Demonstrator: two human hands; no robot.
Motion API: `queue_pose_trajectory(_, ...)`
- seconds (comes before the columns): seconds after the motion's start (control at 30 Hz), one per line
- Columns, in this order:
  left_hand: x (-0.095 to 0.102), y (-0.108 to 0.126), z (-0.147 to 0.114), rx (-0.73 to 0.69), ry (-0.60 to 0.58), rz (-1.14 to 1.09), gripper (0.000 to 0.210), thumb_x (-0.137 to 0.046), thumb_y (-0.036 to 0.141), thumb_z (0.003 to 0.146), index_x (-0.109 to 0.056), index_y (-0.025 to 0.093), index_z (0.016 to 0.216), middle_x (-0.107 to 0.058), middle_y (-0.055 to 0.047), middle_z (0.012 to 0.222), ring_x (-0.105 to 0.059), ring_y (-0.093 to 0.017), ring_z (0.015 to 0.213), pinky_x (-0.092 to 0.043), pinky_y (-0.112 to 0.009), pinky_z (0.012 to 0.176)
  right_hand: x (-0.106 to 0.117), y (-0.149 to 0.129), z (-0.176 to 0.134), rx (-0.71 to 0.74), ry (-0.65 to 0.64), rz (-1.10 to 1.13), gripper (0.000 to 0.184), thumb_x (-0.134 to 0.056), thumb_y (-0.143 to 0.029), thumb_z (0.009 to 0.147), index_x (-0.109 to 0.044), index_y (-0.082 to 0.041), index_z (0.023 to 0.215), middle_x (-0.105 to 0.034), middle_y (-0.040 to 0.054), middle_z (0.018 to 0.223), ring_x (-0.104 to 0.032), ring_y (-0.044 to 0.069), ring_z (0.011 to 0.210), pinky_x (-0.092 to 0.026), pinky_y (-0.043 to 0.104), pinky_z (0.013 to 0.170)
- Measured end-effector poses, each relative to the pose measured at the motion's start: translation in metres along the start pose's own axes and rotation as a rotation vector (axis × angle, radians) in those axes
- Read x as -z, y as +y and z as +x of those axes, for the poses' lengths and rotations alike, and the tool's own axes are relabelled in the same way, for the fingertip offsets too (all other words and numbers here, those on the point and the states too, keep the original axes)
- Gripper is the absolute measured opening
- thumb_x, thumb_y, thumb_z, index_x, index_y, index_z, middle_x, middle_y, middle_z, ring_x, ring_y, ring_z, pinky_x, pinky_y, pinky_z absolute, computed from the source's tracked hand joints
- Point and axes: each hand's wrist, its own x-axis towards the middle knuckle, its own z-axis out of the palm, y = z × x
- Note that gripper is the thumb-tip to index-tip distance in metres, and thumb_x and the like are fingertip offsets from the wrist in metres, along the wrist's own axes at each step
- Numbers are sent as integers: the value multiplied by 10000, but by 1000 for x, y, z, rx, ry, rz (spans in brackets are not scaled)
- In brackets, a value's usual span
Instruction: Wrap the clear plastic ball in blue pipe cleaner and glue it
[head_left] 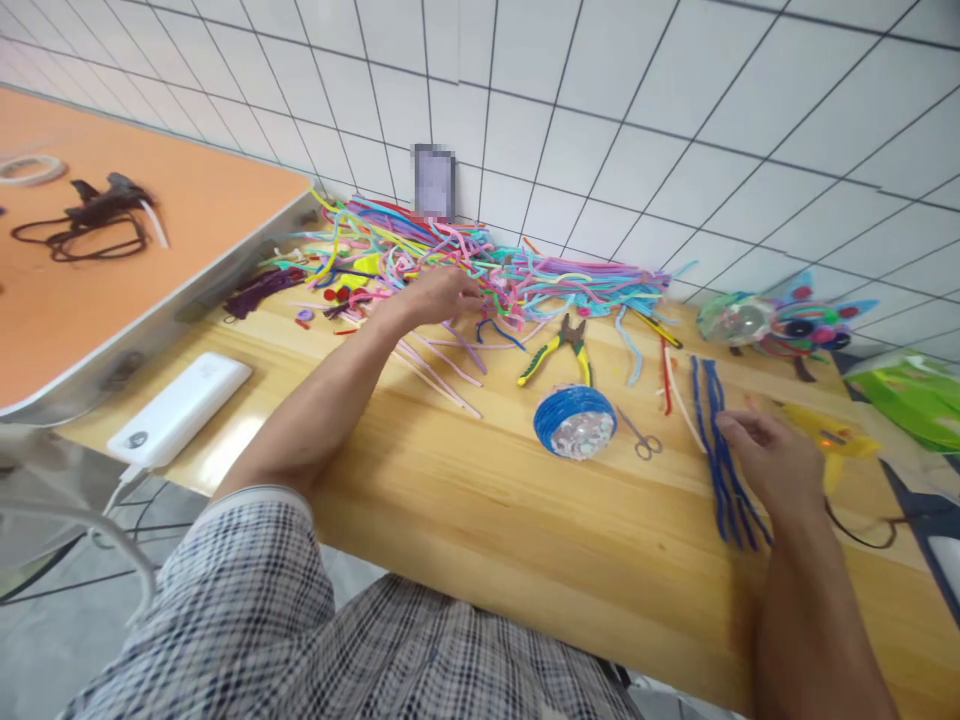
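My left hand [444, 294] reaches into a heap of coloured pipe cleaners [592, 285] along the wall; its fingers are curled in, and what they hold, if anything, is hidden. A bent dark blue pipe cleaner [501, 332] lies just beside it. My right hand [780, 462] is at a bundle of blue pipe cleaners [712, 440], the thumb at the bundle's edge and apart from the loosely bent fingers. Between my hands sits a clear dome-shaped piece wrapped in blue [574, 422]. Pliers with yellow handles [559, 352] and small scissors [643, 440] lie near it.
A yellow glue gun [840, 445] with a lit orange light lies right of my right hand. Behind it stands a colourful animal figure [787, 325]. A phone [435, 183] leans on the tiled wall. A white power bank [180, 408] lies at the left, beside an orange table [217, 200].
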Motion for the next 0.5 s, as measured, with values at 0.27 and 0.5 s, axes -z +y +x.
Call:
queue_pose_trajectory(0.27, -28, 25, -6, -104, -91, 130, 269, -683, 249, 957, -890, 208, 1125, -869, -104, 1190, -780, -258, 1058, -505, -304, 826, -3, 11, 6, 21, 0, -96, 195, -634, -629, 638, -662, -442, 687, -800, 98, 823, -794, 446, 969, -558, 596, 921)
queue_pose_trajectory(0.5, 18, 18, -10, -44, 131, -1, 284, -632, 321, 998, -822, 157, 866, -746, -38, 786, -640, -190, 756, -417, -316, 724, -3, 3, 5, 0, -11, -100, 147, -631, -625, 614, -641, -481, 644, -792, 93, 794, -790, 457, 983, -531, 606, 894)
